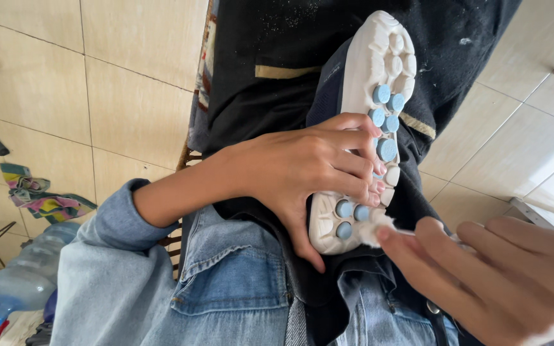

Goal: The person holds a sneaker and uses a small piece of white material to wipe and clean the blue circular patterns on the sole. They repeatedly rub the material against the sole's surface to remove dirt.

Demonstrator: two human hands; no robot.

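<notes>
left hand [302,170] clamped round a shoe [367,128], sole up, on the lap. right hand [501,275] pinches a white wipe [374,229] against the sole's near end, just below the left fingers. far end looks clean already; near end under the wipe seems left, hard to judge. tiled floor [97,96], water jug [27,275] and rag [40,198] off left.

Open tiled floor [129,109] left of the lap, water bottle [27,275] and crumpled cloth [40,198] lower left
</notes>
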